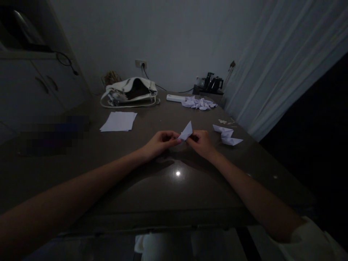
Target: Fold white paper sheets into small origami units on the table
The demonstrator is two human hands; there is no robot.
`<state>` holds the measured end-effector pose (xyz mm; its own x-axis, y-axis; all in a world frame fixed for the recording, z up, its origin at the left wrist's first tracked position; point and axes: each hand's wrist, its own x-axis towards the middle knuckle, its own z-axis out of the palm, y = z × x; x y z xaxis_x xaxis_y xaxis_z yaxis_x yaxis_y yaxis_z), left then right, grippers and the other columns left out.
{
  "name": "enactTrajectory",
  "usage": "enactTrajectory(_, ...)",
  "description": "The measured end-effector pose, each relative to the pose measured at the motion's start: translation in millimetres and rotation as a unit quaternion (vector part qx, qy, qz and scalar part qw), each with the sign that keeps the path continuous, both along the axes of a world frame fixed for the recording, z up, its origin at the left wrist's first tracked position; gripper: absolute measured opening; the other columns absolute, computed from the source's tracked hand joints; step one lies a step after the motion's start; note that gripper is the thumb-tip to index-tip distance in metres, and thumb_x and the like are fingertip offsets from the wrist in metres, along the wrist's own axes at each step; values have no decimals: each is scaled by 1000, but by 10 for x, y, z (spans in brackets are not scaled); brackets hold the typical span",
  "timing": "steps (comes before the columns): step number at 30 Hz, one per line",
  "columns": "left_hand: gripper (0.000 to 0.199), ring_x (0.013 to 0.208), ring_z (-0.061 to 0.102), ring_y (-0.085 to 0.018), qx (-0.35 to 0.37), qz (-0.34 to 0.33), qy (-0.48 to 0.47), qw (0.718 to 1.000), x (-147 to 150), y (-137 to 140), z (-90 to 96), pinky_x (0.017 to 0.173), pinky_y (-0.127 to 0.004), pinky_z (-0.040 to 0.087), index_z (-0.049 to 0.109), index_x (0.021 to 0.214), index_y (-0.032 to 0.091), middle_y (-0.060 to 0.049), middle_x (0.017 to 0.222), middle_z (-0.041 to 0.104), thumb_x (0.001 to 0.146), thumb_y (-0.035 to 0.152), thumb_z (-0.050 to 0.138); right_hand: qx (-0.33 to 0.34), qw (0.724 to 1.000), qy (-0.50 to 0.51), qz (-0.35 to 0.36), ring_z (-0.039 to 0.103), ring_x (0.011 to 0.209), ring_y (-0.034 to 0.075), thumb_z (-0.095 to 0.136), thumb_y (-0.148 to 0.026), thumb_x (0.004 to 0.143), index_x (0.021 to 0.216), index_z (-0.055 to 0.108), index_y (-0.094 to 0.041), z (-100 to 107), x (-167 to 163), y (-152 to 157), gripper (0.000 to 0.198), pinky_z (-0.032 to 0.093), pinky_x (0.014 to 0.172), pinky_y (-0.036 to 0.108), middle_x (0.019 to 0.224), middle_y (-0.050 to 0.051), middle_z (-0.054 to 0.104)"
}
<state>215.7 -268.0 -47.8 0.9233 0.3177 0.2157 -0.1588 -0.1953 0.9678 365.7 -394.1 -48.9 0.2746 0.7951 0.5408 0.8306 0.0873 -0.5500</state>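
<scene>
Between my two hands, just above the dark table (152, 188), is a small folded piece of white paper (186, 132) with a pointed tip facing up and right. My left hand (161, 144) pinches its lower left end between thumb and fingers. On the other side, my right hand (202, 143) is closed on the lower right edge, its fingertips partly hidden by the paper. Right of my right hand lie a few folded white paper pieces (227, 135). Farther left rests a stack of flat white paper sheets (119, 121).
A white handbag (130, 95) stands at the table's back left. Toward the back right lie a white bar-shaped object (175, 98) and a pile of folded papers (199, 103). Small pale scraps (227, 121) lie near the right edge. A black kettle (216, 83) and a curtain (261, 72) are beyond.
</scene>
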Motion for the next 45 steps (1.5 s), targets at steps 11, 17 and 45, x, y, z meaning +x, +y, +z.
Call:
enactTrajectory(11,28,54,37,-7,66,-14,26,997,15,33,-12,52,-20,27,67,82,11,8,58,36,68,35,72,-6,1000,24,16,56,50,12,56,-21,80,60,65,-13,-17,-9,29,23,37,52,21,55,3,65)
enactTrajectory(17,28,55,40,-8,60,-25,36,997,21,19,-16,53,-21,29,62,77,13,7,59,40,67,37,72,-23,999,18,16,55,51,12,56,-22,79,62,66,-13,-28,-3,34,22,36,51,22,56,3,64)
enactTrajectory(45,31,61,45,-10,66,-15,-16,998,-15,-46,30,59,-23,34,61,77,13,4,65,47,78,44,65,-33,997,-61,31,46,49,10,58,-20,74,62,64,-15,10,-53,-1,15,31,52,22,54,-1,57)
